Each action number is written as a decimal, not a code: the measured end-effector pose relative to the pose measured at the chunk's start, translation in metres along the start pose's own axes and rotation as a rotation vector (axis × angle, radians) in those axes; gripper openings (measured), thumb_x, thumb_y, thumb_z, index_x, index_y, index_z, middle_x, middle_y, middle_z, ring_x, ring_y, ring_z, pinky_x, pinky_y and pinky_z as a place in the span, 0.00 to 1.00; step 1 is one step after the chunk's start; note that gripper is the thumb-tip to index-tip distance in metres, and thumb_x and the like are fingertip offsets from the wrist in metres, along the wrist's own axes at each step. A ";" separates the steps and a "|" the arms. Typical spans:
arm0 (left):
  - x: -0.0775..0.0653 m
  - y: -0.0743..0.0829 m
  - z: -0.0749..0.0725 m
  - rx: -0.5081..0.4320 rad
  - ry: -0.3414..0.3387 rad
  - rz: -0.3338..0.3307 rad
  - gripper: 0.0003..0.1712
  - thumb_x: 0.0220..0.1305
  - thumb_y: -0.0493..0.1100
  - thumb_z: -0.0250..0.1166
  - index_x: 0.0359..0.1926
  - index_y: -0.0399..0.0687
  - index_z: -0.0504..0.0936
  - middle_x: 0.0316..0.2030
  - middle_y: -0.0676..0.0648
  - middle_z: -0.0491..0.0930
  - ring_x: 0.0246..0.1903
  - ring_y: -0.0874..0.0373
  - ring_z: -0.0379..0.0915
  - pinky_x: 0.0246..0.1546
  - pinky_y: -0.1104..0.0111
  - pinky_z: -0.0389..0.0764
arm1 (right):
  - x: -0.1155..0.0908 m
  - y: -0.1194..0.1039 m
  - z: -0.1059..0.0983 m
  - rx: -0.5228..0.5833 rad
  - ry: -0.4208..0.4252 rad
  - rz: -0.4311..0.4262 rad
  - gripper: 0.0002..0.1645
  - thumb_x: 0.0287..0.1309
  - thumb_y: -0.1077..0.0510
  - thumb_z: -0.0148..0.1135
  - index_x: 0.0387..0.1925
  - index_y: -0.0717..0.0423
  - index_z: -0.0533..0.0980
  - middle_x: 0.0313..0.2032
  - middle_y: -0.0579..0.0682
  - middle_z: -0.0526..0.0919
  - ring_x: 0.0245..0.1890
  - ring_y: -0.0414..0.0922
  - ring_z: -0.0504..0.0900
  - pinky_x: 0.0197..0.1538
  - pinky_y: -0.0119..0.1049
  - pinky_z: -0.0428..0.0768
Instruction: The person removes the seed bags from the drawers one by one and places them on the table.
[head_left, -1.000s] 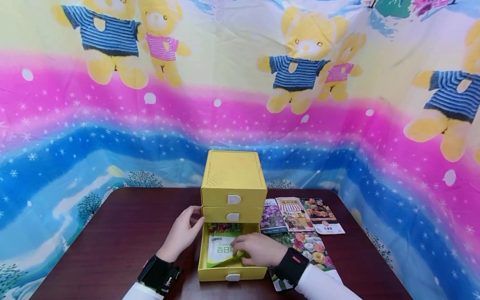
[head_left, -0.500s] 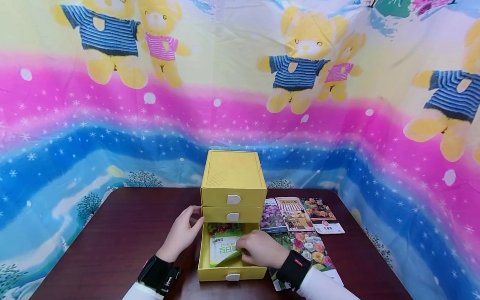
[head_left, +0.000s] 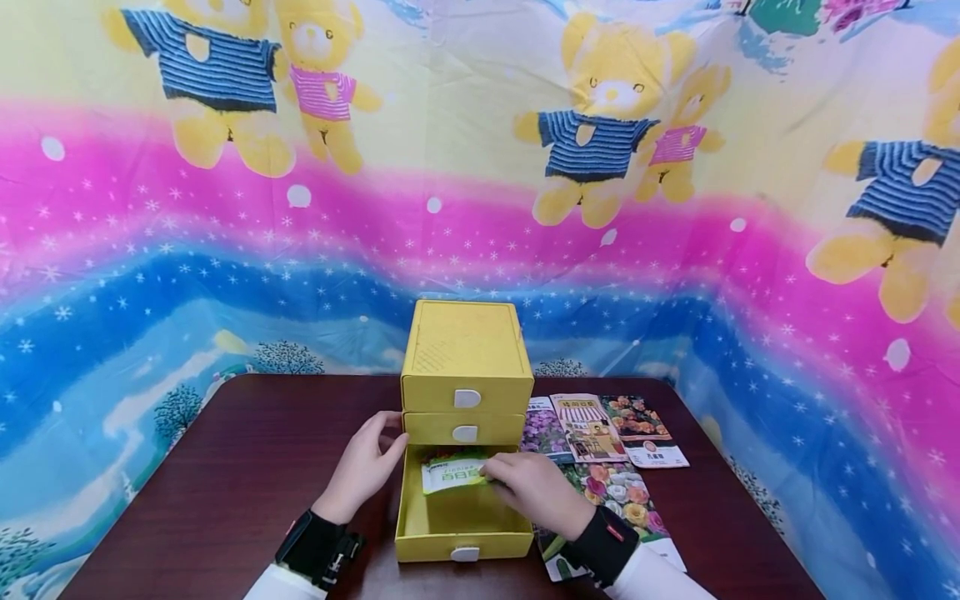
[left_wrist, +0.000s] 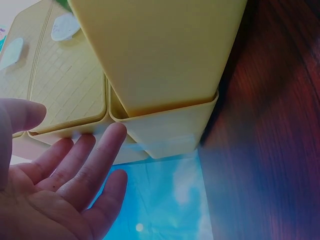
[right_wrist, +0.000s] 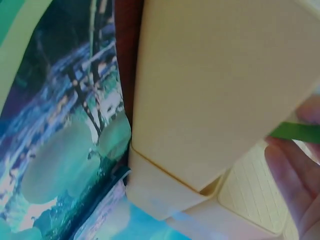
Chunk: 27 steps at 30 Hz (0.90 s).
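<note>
A yellow three-drawer cabinet (head_left: 472, 337) stands on the table, its bottom drawer (head_left: 427, 548) pulled out. My right hand (head_left: 542, 492) pinches the right edge of a green and white seed packet (head_left: 452, 475), tilted up over the back of that drawer. In the right wrist view only a green strip of the packet (right_wrist: 296, 132) shows between thumb and fingers. My left hand (head_left: 363, 468) is at the cabinet's left side; in the left wrist view its fingers (left_wrist: 95, 167) are spread, fingertips right at the drawer casing, holding nothing.
Several flower seed packets lie right of the cabinet: a purple one (head_left: 546, 433), one with a striped awning (head_left: 590, 429), an orange one (head_left: 645, 425) and a rose one (head_left: 626, 504). The dark red table (head_left: 262, 467) meets a bear-print cloth (head_left: 465, 167) behind.
My right hand has gripped the seed packet and lifted its near edge up and back, baring the drawer's front floor. The left hand has stayed in place.
</note>
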<state>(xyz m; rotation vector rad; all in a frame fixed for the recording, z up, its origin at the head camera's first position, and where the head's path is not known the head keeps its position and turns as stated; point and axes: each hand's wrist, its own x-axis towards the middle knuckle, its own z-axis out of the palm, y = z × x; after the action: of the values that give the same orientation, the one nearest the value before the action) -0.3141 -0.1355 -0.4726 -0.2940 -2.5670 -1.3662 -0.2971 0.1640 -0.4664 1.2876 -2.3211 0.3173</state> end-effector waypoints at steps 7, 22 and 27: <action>0.000 0.000 0.000 0.000 0.005 0.009 0.21 0.74 0.44 0.62 0.65 0.47 0.75 0.59 0.44 0.78 0.46 0.55 0.80 0.44 0.62 0.83 | -0.004 0.000 -0.014 0.037 0.153 0.023 0.16 0.59 0.67 0.70 0.46 0.49 0.80 0.42 0.43 0.86 0.40 0.38 0.85 0.44 0.27 0.82; 0.000 0.000 0.001 0.003 0.003 0.009 0.21 0.74 0.44 0.62 0.65 0.48 0.75 0.60 0.45 0.77 0.48 0.55 0.80 0.46 0.62 0.82 | -0.018 0.001 -0.050 -0.034 0.271 0.074 0.09 0.73 0.58 0.59 0.50 0.51 0.81 0.45 0.45 0.87 0.43 0.39 0.87 0.47 0.27 0.83; 0.000 0.000 0.001 0.002 0.001 0.002 0.21 0.74 0.44 0.62 0.65 0.48 0.75 0.60 0.45 0.77 0.47 0.55 0.80 0.45 0.63 0.83 | -0.022 0.005 -0.065 -0.059 0.350 0.040 0.14 0.79 0.55 0.50 0.50 0.54 0.81 0.45 0.46 0.86 0.42 0.41 0.86 0.48 0.28 0.82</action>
<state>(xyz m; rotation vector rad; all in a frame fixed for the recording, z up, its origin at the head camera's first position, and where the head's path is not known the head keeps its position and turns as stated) -0.3143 -0.1352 -0.4731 -0.2957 -2.5666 -1.3623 -0.2727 0.2092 -0.4214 1.0622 -2.0449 0.4456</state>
